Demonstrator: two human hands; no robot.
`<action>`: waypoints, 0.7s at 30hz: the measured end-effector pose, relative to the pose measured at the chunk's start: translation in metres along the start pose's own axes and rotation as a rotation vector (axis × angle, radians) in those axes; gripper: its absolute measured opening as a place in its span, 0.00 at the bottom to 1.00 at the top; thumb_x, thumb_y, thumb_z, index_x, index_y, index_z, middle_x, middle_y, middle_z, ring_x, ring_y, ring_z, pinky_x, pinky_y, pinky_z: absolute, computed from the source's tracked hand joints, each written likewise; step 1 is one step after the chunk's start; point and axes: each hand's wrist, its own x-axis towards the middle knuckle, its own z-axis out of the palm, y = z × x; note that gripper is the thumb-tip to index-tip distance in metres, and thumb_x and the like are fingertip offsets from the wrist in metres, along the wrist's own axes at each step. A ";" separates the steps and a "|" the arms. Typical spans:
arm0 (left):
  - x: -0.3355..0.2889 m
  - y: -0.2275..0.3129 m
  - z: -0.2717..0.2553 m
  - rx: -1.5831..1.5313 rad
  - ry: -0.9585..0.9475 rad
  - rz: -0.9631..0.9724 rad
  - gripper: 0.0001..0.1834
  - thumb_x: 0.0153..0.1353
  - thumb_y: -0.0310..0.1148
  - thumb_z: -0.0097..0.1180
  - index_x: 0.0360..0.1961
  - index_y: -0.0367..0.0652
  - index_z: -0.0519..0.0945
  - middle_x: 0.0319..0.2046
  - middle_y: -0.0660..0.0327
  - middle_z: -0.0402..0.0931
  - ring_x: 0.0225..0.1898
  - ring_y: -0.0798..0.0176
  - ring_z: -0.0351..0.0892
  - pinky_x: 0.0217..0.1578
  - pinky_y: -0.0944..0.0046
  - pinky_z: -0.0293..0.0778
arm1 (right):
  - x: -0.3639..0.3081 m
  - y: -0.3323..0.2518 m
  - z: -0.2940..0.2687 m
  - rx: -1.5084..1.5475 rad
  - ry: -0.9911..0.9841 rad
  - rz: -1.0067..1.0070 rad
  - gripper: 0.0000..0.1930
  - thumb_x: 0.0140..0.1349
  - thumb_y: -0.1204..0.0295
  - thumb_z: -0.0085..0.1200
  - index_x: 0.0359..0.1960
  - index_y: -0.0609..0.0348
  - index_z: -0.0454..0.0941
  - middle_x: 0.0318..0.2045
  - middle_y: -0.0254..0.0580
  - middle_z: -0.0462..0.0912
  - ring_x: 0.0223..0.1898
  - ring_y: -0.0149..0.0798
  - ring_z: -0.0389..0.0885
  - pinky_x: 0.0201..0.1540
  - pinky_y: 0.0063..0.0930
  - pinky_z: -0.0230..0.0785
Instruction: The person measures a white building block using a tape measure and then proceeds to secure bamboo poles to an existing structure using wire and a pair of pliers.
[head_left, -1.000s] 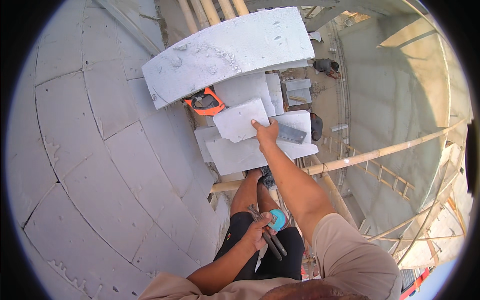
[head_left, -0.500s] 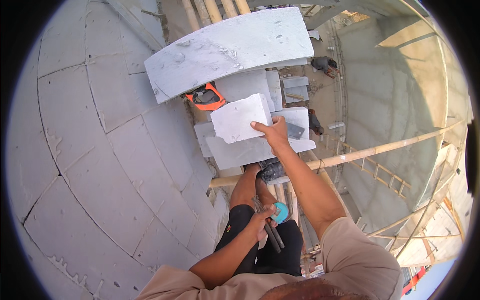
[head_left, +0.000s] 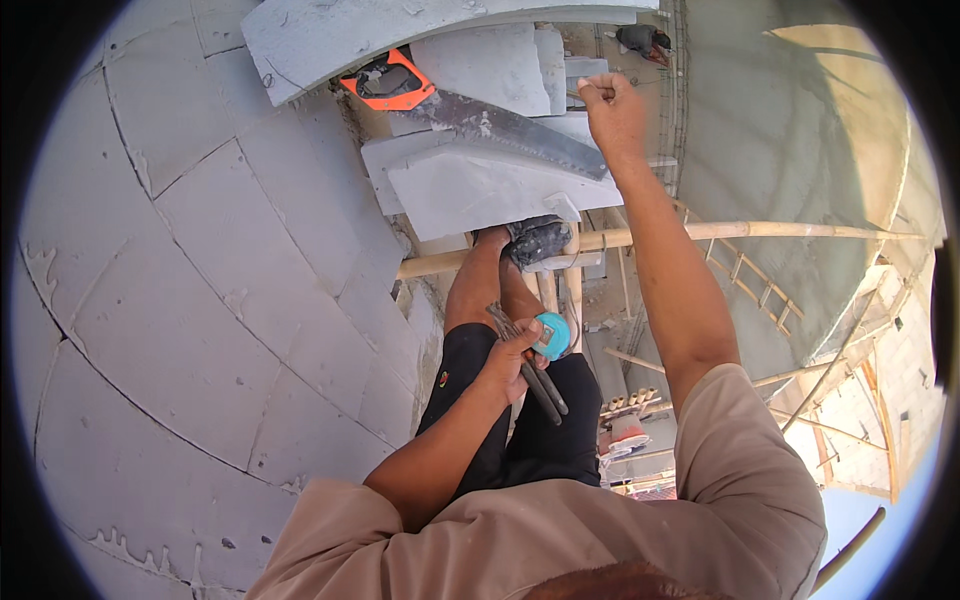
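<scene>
My left hand (head_left: pixel 508 368), closed in front of my thighs, holds a turquoise tape measure (head_left: pixel 552 337) together with a dark metal tool with two long handles (head_left: pixel 545 393), which looks like pincers. My right hand (head_left: pixel 615 115) is stretched out past the right end of the blocks. Its fingers are bent, with a gap between thumb and forefinger, and no object shows in it. A hand saw (head_left: pixel 510 130) with an orange handle lies across pale grey blocks (head_left: pixel 480 190), its blade tip near my right wrist.
A long pale slab (head_left: pixel 400 25) lies beyond the saw. A block wall (head_left: pixel 200 270) rises on the left. My shoe (head_left: pixel 540 240) is beside a bamboo pole (head_left: pixel 700 232) that runs to the right. Far below are a bamboo ladder (head_left: pixel 750 270) and another person (head_left: pixel 645 42).
The broken block piece has left my right hand and is out of sight. That hand has moved farther out and right. The saw blade is now uncovered. My left hand keeps its hold.
</scene>
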 end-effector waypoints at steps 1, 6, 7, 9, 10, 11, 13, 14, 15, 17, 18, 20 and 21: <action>0.001 -0.002 -0.001 0.003 -0.001 -0.005 0.14 0.64 0.43 0.66 0.35 0.44 0.78 0.23 0.67 0.73 0.22 0.71 0.70 0.25 0.68 0.68 | -0.013 0.033 0.010 -0.146 -0.102 0.035 0.20 0.57 0.59 0.65 0.41 0.66 0.81 0.47 0.53 0.81 0.49 0.45 0.81 0.50 0.35 0.73; 0.009 -0.003 -0.010 0.040 0.017 -0.032 0.15 0.62 0.44 0.67 0.35 0.48 0.75 0.25 0.66 0.73 0.25 0.68 0.72 0.29 0.65 0.70 | -0.085 0.120 0.060 -0.814 0.083 0.142 0.28 0.55 0.61 0.67 0.52 0.62 0.72 0.52 0.52 0.71 0.59 0.55 0.68 0.55 0.49 0.67; 0.008 -0.001 -0.011 0.032 0.013 -0.026 0.14 0.63 0.44 0.67 0.36 0.48 0.76 0.26 0.66 0.73 0.25 0.68 0.72 0.29 0.65 0.70 | -0.096 0.121 0.067 -0.837 0.029 0.169 0.28 0.55 0.61 0.67 0.53 0.61 0.70 0.53 0.52 0.70 0.60 0.56 0.66 0.56 0.51 0.66; 0.002 0.001 -0.010 0.016 0.006 -0.014 0.14 0.63 0.43 0.66 0.37 0.47 0.76 0.26 0.66 0.74 0.27 0.67 0.73 0.30 0.65 0.71 | -0.112 0.127 0.076 -0.882 -0.079 0.223 0.30 0.54 0.62 0.68 0.55 0.59 0.67 0.54 0.51 0.66 0.61 0.58 0.61 0.57 0.55 0.64; 0.000 0.003 -0.009 0.026 -0.009 -0.006 0.14 0.63 0.42 0.66 0.39 0.47 0.76 0.27 0.66 0.74 0.27 0.68 0.73 0.31 0.66 0.71 | -0.113 0.133 0.079 -0.896 -0.089 0.201 0.31 0.53 0.62 0.69 0.54 0.59 0.67 0.54 0.51 0.67 0.60 0.57 0.63 0.57 0.55 0.64; -0.001 0.006 -0.008 0.036 -0.025 0.003 0.14 0.63 0.41 0.66 0.41 0.46 0.77 0.27 0.65 0.75 0.28 0.68 0.74 0.31 0.66 0.71 | -0.115 0.137 0.083 -0.909 -0.100 0.177 0.31 0.53 0.63 0.69 0.54 0.59 0.67 0.53 0.51 0.68 0.60 0.57 0.64 0.57 0.55 0.65; 0.002 0.009 -0.001 0.067 -0.037 0.021 0.16 0.62 0.41 0.67 0.44 0.43 0.78 0.28 0.66 0.76 0.29 0.70 0.73 0.31 0.68 0.70 | -0.110 0.166 0.081 -0.957 -0.104 0.096 0.32 0.51 0.63 0.70 0.54 0.58 0.67 0.52 0.51 0.68 0.58 0.55 0.67 0.57 0.53 0.66; 0.006 0.006 0.005 0.089 -0.038 0.018 0.19 0.61 0.41 0.68 0.46 0.41 0.79 0.29 0.66 0.77 0.29 0.71 0.72 0.31 0.69 0.70 | -0.103 0.194 0.068 -0.999 -0.096 0.050 0.32 0.51 0.63 0.71 0.54 0.58 0.67 0.52 0.50 0.68 0.58 0.54 0.68 0.56 0.51 0.68; 0.010 0.006 0.008 0.108 -0.032 0.021 0.21 0.60 0.41 0.70 0.48 0.39 0.80 0.30 0.66 0.78 0.29 0.72 0.72 0.30 0.69 0.69 | -0.097 0.210 0.059 -1.036 -0.094 -0.001 0.33 0.50 0.64 0.72 0.55 0.58 0.67 0.51 0.49 0.69 0.57 0.53 0.70 0.56 0.49 0.69; 0.017 0.028 -0.007 0.171 -0.059 0.062 0.21 0.60 0.41 0.69 0.47 0.39 0.80 0.30 0.65 0.78 0.29 0.71 0.73 0.31 0.70 0.70 | -0.104 0.199 0.059 -0.675 -0.120 -0.050 0.30 0.51 0.64 0.72 0.53 0.58 0.70 0.50 0.49 0.69 0.53 0.52 0.72 0.55 0.45 0.70; 0.024 0.040 -0.014 0.200 -0.077 0.079 0.21 0.60 0.42 0.69 0.47 0.39 0.80 0.30 0.65 0.78 0.30 0.71 0.74 0.32 0.70 0.71 | -0.108 0.191 0.056 -0.499 -0.130 -0.070 0.29 0.51 0.64 0.71 0.52 0.59 0.72 0.49 0.49 0.70 0.52 0.52 0.73 0.55 0.43 0.70; 0.038 0.063 -0.014 0.290 -0.048 0.221 0.21 0.59 0.43 0.70 0.45 0.38 0.80 0.30 0.65 0.78 0.29 0.71 0.74 0.32 0.71 0.70 | -0.114 0.173 0.049 -0.260 -0.306 0.013 0.25 0.52 0.65 0.71 0.49 0.59 0.75 0.48 0.50 0.70 0.50 0.52 0.73 0.54 0.42 0.69; 0.041 0.068 -0.014 0.337 -0.037 0.288 0.22 0.59 0.44 0.70 0.44 0.38 0.81 0.30 0.66 0.78 0.29 0.71 0.74 0.31 0.71 0.70 | -0.118 0.163 0.043 -0.142 -0.388 0.057 0.23 0.52 0.66 0.70 0.48 0.59 0.77 0.47 0.51 0.70 0.49 0.53 0.73 0.54 0.41 0.69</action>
